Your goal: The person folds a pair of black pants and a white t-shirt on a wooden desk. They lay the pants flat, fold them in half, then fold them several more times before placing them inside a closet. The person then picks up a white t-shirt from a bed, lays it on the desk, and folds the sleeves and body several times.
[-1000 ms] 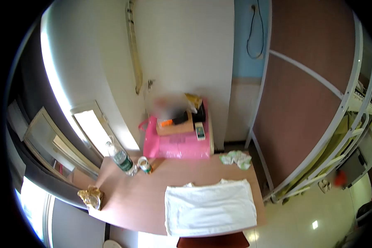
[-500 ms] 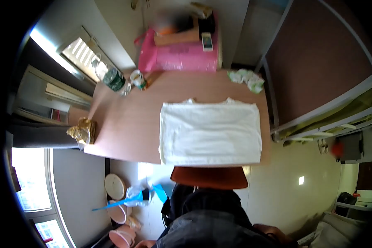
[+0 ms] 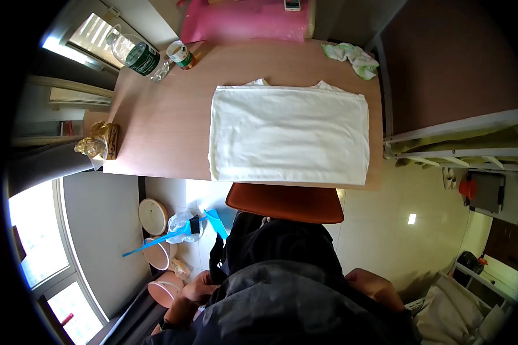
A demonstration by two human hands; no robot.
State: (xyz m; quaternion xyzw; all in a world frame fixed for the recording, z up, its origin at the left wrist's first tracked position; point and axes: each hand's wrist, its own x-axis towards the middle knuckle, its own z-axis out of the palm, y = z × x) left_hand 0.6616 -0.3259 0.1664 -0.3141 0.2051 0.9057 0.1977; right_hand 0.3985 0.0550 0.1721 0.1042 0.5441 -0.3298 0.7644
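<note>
My left hand [image 3: 200,287] is low in the view, at the left side of my dark clothing [image 3: 282,287]. Its fingers look pinched together against the dark fabric; what they hold, if anything, is hidden. On the other side of my body my right hand [image 3: 369,282] is curled in by the clothing, fingertips out of sight. Both hands are well away from the table. A folded white garment [image 3: 288,135] lies flat on the wooden table [image 3: 167,115], reaching its near edge, with two small corners of cloth poking out at the far side.
An orange chair [image 3: 285,204] stands between me and the table. A large water bottle [image 3: 141,57], a cup [image 3: 181,54], a gold package [image 3: 103,141] and a crumpled green-white cloth [image 3: 354,57] sit around the tabletop. Buckets [image 3: 158,253] and a blue broom [image 3: 172,234] are at left.
My view has tilted downward, so the table and white garment appear higher. Both hands show more fully at my sides. The garment keeps its place on the table.
</note>
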